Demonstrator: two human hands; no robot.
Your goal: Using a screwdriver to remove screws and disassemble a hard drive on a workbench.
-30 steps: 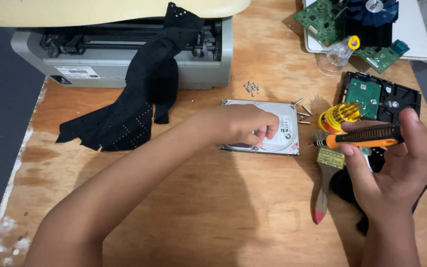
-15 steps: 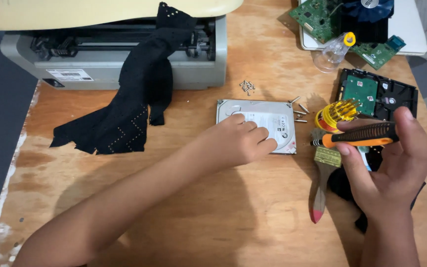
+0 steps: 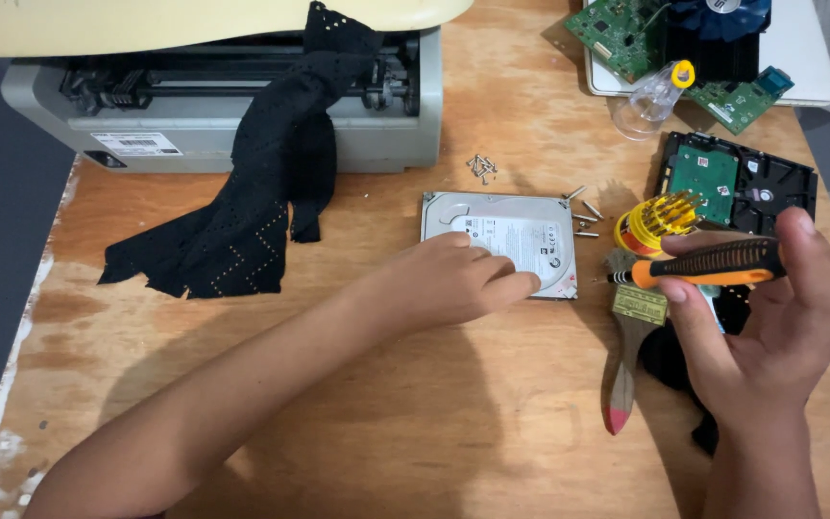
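1. Wooden table [image 3: 492,432], near edge: two hands in view, both the wearer's. The left hand [image 3: 453,284] reaches in from the near left corner, fingers loosely together, fingertips resting on the near edge of one silver hard drive [image 3: 511,235] lying flat mid-table.
2. Right hand [image 3: 770,327], near right: fingers and thumb clamped on one screwdriver [image 3: 708,264] with an orange-and-black handle, held level, tip pointing left.
3. Under that hand: one paintbrush [image 3: 624,375], wooden handle with red tip toward the near edge. Dark cloth just beside it, partly hidden.
4. One yellow bit holder [image 3: 660,219] stands between the silver drive and a second hard drive [image 3: 737,183], the latter green-board side up.
5. Loose screws: about five by the silver drive's far right corner, one small heap [image 3: 482,168] farther back.
6. Far left: one grey printer [image 3: 232,106], one black cloth [image 3: 261,192] draped off it.
7. Far right corner: circuit boards [image 3: 665,38], count unclear; one clear cap [image 3: 655,96].
8. Versus half a second ago: left fingers have slid toward the drive's near right corner; screwdriver grip unchanged.
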